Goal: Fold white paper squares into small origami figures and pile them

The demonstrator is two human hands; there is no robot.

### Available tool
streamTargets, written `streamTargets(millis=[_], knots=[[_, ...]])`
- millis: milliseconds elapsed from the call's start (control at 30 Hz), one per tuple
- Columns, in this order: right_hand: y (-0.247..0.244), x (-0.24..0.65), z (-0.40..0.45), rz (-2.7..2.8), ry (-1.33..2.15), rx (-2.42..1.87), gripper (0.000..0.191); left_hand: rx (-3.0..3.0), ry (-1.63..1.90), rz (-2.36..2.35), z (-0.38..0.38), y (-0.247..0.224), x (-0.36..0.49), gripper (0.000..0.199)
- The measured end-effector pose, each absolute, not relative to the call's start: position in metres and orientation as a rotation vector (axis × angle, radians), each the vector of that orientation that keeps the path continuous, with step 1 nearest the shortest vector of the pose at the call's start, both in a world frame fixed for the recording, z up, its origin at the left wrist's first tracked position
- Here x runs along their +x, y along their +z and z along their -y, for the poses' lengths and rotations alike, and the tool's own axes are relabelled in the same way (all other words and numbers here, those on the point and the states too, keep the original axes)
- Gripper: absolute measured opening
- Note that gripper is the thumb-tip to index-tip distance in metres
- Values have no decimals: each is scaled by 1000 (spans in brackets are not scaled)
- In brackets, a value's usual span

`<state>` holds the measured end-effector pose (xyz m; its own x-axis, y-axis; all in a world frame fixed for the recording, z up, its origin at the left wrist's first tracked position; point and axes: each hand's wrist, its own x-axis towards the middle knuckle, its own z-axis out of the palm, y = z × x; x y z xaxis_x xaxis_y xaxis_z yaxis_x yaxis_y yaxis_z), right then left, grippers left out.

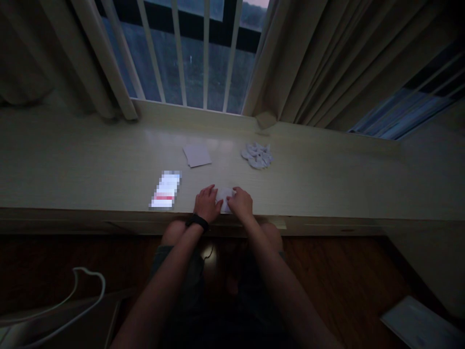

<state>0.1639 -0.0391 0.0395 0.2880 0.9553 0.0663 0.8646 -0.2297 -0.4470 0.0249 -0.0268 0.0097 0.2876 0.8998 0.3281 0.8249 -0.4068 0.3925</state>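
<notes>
A small white sheet of paper (224, 195) lies near the front edge of the pale ledge, between my two hands. My left hand (208, 203), with a black band on the wrist, grips its left side, the thumb on the sheet and the fingers bent at its edge. On the right side, my right hand (241, 201) has thumb and fingers closed on the paper. Parts of the sheet are hidden under the fingers. Beyond my hands, a small stack of square paper (198, 155) sits to the left, and a cluster of folded white paper pieces (258, 156) to the right.
A lit phone (166, 189), blurred out, lies on the ledge (327, 179) left of my hands. Behind are a barred window (192, 63) and curtains (301, 58). A white cable (103, 286) hangs at the lower left; a pale flat object (421, 322) lies lower right.
</notes>
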Motion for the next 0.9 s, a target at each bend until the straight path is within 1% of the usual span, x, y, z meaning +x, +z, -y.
streamTargets(millis=[133, 233, 300, 400, 533, 567, 600, 667, 733, 767, 867, 900], knots=[[38, 159, 30, 1533, 461, -2066, 41, 2390, 805, -1571, 25, 7, 21, 29], [33, 165, 23, 1412, 526, -2033, 40, 2352, 830, -1552, 24, 6, 20, 25], [28, 170, 20, 1322, 583, -2016, 42, 2314, 842, -1545, 24, 6, 20, 25], [21, 175, 19, 1275, 680, -1971, 49, 2228, 892, -1539, 23, 5, 20, 33], [26, 176, 22, 1359, 723, -1823, 56, 1981, 1004, -1433, 18, 7, 17, 56], [30, 175, 23, 1400, 718, -1767, 56, 1892, 1020, -1373, 15, 9, 15, 59], [36, 175, 24, 1448, 709, -1710, 55, 1794, 1026, -1307, 12, 12, 13, 57], [49, 174, 26, 1535, 676, -1591, 54, 1625, 1047, -1127, 7, 19, 9, 44], [61, 174, 28, 1573, 691, -1460, 56, 1450, 1102, -998, 3, 28, 6, 39], [67, 175, 28, 1579, 720, -1411, 54, 1372, 1151, -975, 3, 32, 6, 39], [76, 182, 30, 1642, 805, -1412, 24, 1264, 1225, -945, 4, 42, 7, 38], [77, 185, 30, 1671, 768, -1463, 19, 1287, 1225, -954, 5, 45, 7, 38]])
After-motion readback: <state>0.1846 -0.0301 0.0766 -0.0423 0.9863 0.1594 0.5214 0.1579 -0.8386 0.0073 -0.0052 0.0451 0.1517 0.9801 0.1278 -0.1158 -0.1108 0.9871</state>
